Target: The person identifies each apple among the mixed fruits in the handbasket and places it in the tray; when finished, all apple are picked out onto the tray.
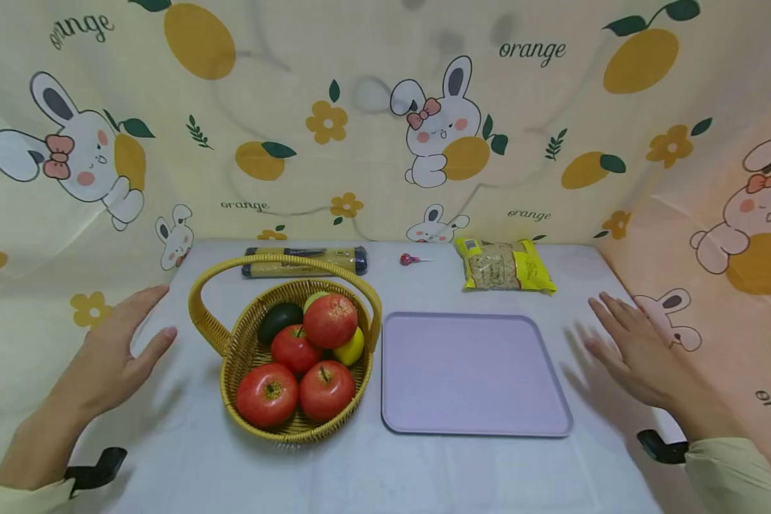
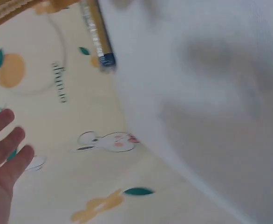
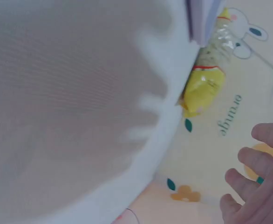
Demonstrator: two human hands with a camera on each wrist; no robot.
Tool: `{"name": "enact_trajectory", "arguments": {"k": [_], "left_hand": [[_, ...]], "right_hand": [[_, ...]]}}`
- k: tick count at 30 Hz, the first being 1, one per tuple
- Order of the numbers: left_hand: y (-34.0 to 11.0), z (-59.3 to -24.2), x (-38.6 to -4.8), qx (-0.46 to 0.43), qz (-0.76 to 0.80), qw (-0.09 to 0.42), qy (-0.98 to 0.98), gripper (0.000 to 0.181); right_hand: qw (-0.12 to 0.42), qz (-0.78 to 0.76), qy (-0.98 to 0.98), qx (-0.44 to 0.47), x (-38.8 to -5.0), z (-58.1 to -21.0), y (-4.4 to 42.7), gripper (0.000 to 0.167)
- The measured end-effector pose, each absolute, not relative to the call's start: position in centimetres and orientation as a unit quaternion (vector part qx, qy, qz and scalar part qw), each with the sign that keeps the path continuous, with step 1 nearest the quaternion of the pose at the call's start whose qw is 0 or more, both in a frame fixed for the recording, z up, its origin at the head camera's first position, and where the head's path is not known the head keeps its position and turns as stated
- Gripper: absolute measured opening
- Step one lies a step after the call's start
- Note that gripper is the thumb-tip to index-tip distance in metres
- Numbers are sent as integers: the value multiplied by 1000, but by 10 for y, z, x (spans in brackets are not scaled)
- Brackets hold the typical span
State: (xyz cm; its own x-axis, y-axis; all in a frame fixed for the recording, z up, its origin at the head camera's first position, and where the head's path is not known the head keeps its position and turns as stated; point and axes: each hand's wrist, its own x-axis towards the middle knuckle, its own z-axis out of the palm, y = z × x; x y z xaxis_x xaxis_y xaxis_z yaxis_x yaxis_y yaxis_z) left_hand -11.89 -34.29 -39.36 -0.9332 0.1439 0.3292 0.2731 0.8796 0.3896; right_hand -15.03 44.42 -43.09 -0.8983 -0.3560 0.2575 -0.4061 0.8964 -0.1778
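Cloth backdrop (image 1: 366,168): "orange" in dark script, repeated.
Yellow bag (image 1: 504,265): print too small to read.
Long pack (image 1: 324,253): lettering unreadable.

Yellowish wicker basket (image 1: 295,433) sitting upright on the bench (image 1: 360,478) near the left hand (image 1: 112,364), handle arching up over it, loaded with four red apples (image 1: 267,395), a dark green fruit (image 1: 279,324), a yellow fruit (image 1: 350,348) and a pale green bit (image 1: 313,300) peeking out behind the top apple. Flat lilac tray (image 1: 469,371) too, rounded corners, low rim, lying just right of the basket, near the right hand (image 1: 645,357)
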Motion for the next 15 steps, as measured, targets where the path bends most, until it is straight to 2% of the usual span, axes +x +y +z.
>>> {"name": "enact_trajectory", "arguments": {"k": [3, 9, 15], "left_hand": [[-345, -380, -103, -100, -249, 142, -953, 77], [-342, -368, -76, -136, -310, 153, -928, 77], [-315, -349, -63, -184, -372, 106, -903, 76]], "right_hand": [[102, 120, -969, 188, -142, -421, 443, 79], [94, 156, -965, 187, -130, -406, 439, 77], [89, 175, -961, 196, -127, -395, 434, 75]]}}
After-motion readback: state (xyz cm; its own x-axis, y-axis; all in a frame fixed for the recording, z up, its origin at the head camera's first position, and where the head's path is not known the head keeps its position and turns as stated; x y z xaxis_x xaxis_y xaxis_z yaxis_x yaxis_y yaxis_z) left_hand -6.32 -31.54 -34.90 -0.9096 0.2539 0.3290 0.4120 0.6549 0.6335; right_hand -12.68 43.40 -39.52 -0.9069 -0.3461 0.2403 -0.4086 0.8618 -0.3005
